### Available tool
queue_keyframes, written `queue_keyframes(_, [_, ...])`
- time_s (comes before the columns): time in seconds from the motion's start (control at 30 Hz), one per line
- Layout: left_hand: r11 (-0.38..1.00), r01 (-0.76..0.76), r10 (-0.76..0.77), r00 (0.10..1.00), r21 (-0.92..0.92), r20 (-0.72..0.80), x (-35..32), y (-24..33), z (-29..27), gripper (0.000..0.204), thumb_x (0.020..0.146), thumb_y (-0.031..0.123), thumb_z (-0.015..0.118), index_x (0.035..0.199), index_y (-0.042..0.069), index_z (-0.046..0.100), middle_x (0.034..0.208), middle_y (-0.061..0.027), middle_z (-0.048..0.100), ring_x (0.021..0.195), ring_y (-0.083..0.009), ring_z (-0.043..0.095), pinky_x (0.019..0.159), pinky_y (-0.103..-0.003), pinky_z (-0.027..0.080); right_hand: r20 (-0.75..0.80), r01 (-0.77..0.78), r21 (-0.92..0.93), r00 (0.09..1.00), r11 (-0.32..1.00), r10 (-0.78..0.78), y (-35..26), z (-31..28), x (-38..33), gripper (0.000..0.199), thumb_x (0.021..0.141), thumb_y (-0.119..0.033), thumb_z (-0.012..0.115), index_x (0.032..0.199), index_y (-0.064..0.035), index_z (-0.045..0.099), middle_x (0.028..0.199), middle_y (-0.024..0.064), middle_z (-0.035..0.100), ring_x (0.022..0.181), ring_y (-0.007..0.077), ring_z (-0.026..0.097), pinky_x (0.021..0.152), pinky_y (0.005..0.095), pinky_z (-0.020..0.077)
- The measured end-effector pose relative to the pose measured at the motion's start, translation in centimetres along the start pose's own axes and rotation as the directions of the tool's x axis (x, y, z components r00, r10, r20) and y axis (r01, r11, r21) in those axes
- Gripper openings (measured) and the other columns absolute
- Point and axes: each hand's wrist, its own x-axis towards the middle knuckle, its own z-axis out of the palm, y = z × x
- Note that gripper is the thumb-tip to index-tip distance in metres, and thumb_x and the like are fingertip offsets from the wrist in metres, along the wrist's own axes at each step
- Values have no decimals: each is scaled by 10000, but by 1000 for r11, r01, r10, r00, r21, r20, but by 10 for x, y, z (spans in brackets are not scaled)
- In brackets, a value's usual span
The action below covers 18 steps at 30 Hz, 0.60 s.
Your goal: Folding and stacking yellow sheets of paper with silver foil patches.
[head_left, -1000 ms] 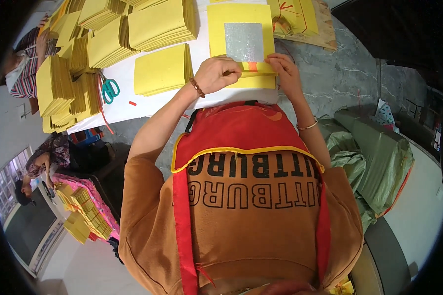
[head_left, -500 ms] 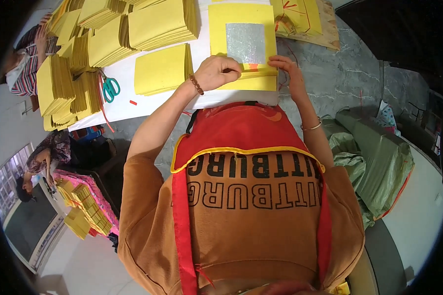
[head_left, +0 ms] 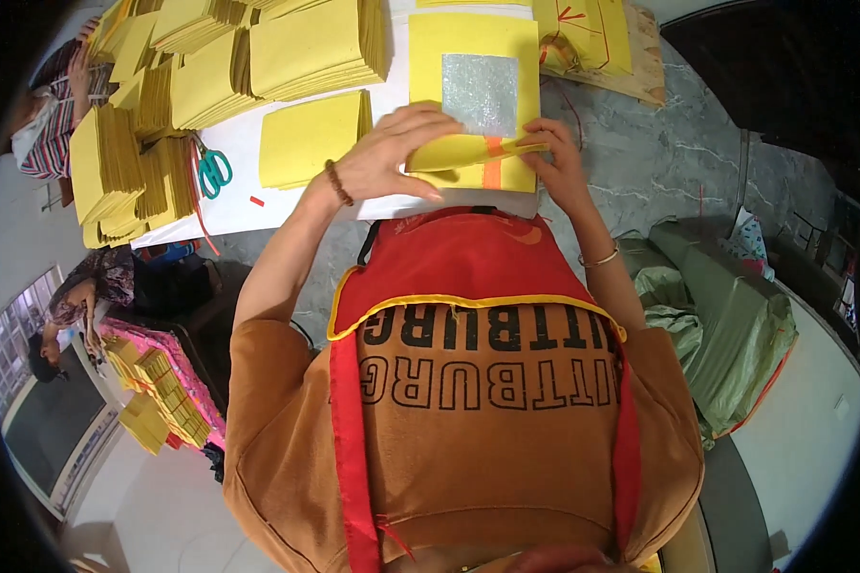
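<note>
A yellow paper sheet (head_left: 425, 67) with a silver square (head_left: 480, 94) lies in front of me at the table's near edge. Its near part is turned up into a folded flap (head_left: 459, 153), crossed by an orange strip (head_left: 493, 175). My right hand (head_left: 556, 162) pinches the right end of this flap between thumb and fingers. At the flap's left end is my left hand (head_left: 382, 158), its thumb spread well away from the fingers. Those fingers reach over the sheet beside the silver square, slightly blurred.
A yellow stack (head_left: 311, 141) lies left of my left hand, with larger stacks (head_left: 315, 48) behind. Green-handled scissors (head_left: 213, 172) and a small red piece (head_left: 257, 201) lie on the white tabletop (head_left: 354, 205). Two other people are at far left. Green sacks (head_left: 726, 325) stand at right.
The near part of the sheet has come up into a raised flap. My left hand has shifted left and spread from a closed pose; my right hand has closed on the flap's right end.
</note>
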Motion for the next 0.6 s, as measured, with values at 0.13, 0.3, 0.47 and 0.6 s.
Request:
queue_keyframes(0.13, [910,52,19,986,412,-166,-5,-24,13,446,736,65,586,1180,114,580,1242,-136,518,1180,-331,439,973,-407,390,-2,-42,52,999,998,42,0,-1,1,181,725,-101,688,891,-71,621,1080,56,551,1056,251,483,927,345,367])
queue_keyframes(0.3, [874,54,67,971,483,-230,-6,-16,10,369,768,68,534,1123,131,611,1148,-104,582,1078,-289,527,898,-389,428,-33,149,-302,985,941,-167,-26,-13,13,240,711,-143,702,940,-116,636,1154,55,547,1132,260,467,919,365,357])
queue_keyframes(0.47, [903,-51,120,984,427,-135,-22,13,7,271,786,96,534,1041,117,623,1072,-97,615,961,-271,579,808,-384,445,159,294,-298,954,908,-256,-37,-22,5,256,723,-170,687,976,-159,645,1097,50,597,1111,230,517,899,355,355])
queue_keyframes(0.6, [989,94,-54,948,113,-313,-26,3,29,180,813,118,542,977,70,600,833,-142,624,783,-317,592,689,-388,474,205,62,-113,978,992,-38,-28,-14,-5,264,788,-182,659,1035,-97,628,982,76,650,959,232,602,817,341,414])
